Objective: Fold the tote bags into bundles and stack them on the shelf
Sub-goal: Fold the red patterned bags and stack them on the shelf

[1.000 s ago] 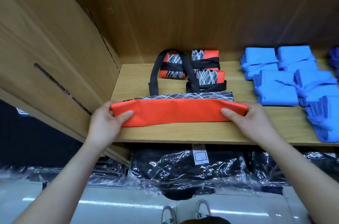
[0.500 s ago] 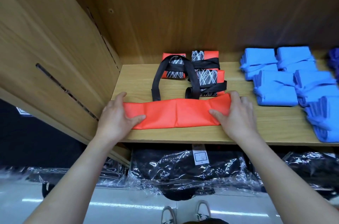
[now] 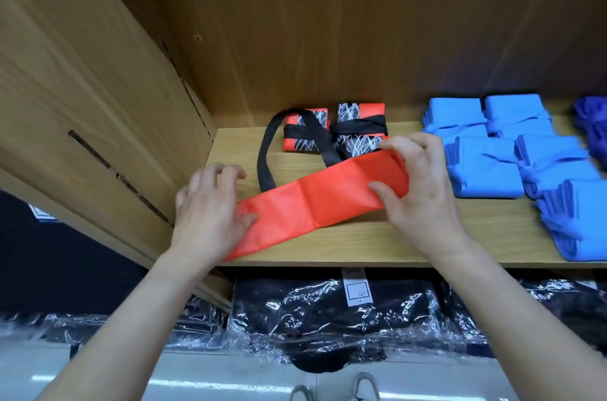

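Note:
An orange tote bag (image 3: 315,200), folded into a long strip, lies slanted on the wooden shelf (image 3: 394,246). Its black handles (image 3: 266,151) loop toward the back. My right hand (image 3: 423,193) pinches the strip's right end between thumb and fingers and holds it lifted. My left hand (image 3: 210,213) rests on the strip's left end, thumb on the fabric and fingers spread loosely above the shelf. Behind the strip sit finished orange bundles (image 3: 359,129) with a black-and-white pattern, tied with black straps.
Several blue folded bundles (image 3: 486,167) fill the shelf's right side, with a purple one (image 3: 594,128) at the far right. The cabinet's side wall (image 3: 98,105) stands close on the left. Plastic-wrapped black goods (image 3: 328,312) lie on the level below.
The bag was folded once more over its patterned band into a narrower strip. My right hand then lifted the right end, so the strip now slants. My left hand's fingers have risen off it.

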Motion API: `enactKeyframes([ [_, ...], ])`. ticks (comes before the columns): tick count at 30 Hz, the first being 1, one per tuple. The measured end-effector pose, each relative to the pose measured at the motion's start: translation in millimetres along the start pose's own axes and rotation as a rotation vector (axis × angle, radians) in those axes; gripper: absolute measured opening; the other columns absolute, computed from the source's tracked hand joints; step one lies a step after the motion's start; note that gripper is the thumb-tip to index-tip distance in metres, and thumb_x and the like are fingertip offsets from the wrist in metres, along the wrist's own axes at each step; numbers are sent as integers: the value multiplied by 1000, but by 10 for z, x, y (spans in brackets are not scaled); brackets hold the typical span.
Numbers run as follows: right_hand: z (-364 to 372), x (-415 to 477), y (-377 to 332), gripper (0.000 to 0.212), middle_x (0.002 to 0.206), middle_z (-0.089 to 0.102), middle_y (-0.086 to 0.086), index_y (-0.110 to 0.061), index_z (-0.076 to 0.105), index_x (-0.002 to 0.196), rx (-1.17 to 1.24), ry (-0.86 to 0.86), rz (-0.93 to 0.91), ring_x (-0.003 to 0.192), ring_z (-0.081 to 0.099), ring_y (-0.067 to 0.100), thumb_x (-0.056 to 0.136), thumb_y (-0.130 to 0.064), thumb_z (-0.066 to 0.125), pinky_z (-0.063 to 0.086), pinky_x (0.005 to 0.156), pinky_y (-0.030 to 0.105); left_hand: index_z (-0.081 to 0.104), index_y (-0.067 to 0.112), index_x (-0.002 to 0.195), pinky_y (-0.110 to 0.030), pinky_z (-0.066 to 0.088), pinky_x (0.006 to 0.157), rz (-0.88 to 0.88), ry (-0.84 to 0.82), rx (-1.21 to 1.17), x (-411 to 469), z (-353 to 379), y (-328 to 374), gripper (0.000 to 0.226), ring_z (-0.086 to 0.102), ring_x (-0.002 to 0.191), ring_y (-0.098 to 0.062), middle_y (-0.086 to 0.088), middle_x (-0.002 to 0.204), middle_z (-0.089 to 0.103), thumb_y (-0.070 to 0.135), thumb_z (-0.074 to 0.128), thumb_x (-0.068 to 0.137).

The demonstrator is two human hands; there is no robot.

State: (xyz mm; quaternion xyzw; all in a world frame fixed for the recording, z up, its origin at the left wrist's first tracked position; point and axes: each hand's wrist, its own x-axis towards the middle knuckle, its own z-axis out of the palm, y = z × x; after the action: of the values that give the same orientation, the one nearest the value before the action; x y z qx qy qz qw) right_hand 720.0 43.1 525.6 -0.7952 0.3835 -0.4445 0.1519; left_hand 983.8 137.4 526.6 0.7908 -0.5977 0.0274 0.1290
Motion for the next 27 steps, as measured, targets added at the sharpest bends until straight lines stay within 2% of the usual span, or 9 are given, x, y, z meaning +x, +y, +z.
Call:
enactKeyframes([
  [3,-65,176,-80,74,116,36,4,-23,42,128,-18,-5,-224,86,47,16,71,9,78,52,73,41,49,13,128,-43,44,98,357,268,-141,14,-176,226,62,46,119,-28,-8,129,48,26,79,75],
  [7,-90,345,-218,76,114,37,5,-21,41,132,-20,-67,-450,82,48,21,73,10,77,47,73,35,30,21,148,-48,29,111,419,65,-20,189,-272,422,90,26,140,-26,-5,154,29,42,77,75],
  [9,-110,433,-309,75,114,38,5,-23,40,134,-7,-90,-521,80,51,23,76,8,76,50,69,38,37,20,144,-53,17,116,447,-6,55,251,-275,443,83,19,144,-22,-2,156,27,47,75,76],
  [11,-118,525,-397,76,113,39,5,-24,40,136,27,-88,-544,79,51,22,76,5,77,51,68,37,50,17,131,-49,14,118,424,-116,-82,302,-323,430,58,36,137,-18,-1,139,51,44,69,84],
  [13,-122,615,-466,83,113,42,3,-26,38,139,140,-69,-456,81,51,18,73,2,81,50,73,32,57,17,118,-38,30,110,364,-235,-310,305,-388,419,40,56,114,-23,0,112,66,45,59,91],
  [17,-120,711,-491,107,118,54,4,-42,23,145,529,-84,34,81,62,17,65,-14,88,55,74,30,56,15,106,-35,46,76,308,-194,-485,138,-494,398,37,60,86,-15,5,90,65,50,51,93],
  [21,164,460,-541,95,104,68,17,-32,27,145,887,-374,464,79,70,21,74,7,75,58,73,32,54,33,114,-20,49,85,0,-132,-947,-41,-409,479,22,61,99,-3,16,107,64,38,52,93],
  [24,472,246,-519,70,89,73,13,-30,49,123,731,-392,467,74,70,24,74,13,74,59,74,43,48,26,123,-10,44,83,-42,-221,-855,-101,-229,443,26,58,101,-4,13,111,62,30,53,97],
  [27,661,158,-389,68,69,67,-6,-43,47,111,408,-329,423,56,60,0,72,2,79,53,66,28,47,22,106,-26,44,75,-110,-143,-572,-110,-91,213,20,58,85,-17,10,89,61,23,62,93],
])
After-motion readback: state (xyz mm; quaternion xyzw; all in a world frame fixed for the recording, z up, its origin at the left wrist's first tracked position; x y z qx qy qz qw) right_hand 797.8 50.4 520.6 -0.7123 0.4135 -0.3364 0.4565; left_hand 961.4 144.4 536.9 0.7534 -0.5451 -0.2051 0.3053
